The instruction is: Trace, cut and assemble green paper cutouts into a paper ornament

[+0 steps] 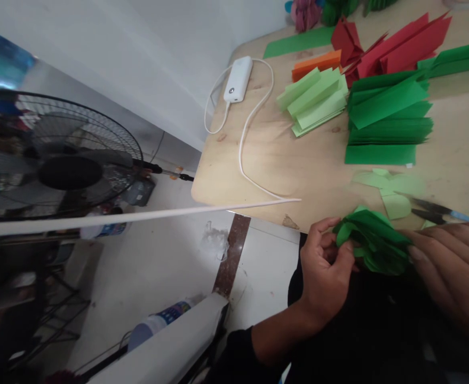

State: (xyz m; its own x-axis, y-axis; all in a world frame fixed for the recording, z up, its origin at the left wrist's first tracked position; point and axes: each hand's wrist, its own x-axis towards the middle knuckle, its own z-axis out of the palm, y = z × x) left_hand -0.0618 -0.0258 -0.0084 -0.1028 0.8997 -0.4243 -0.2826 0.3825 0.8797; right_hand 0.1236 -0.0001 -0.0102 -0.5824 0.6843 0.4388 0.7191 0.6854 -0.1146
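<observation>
A dark green paper flower (378, 242) of several rounded layers is held just off the table's front edge. My left hand (328, 264) pinches its left side between thumb and fingers. On its right side, the fingers of my right hand (454, 261) press together against the paper's edge. A little light green paper shows behind the flower. Past it on the table lie cut light green paper pieces (396, 205), rounded in shape. Beside these is a pair of scissors (438, 210), its blue-grey part partly hidden behind my right hand.
Folded paper stacks in dark green (386, 117), light green (316, 98), red (402, 48) and orange (318, 64) lie on the wooden table (290, 165). A white power bank (239, 80) has a cable crossing the near edge. A standing fan (70, 165) is at left.
</observation>
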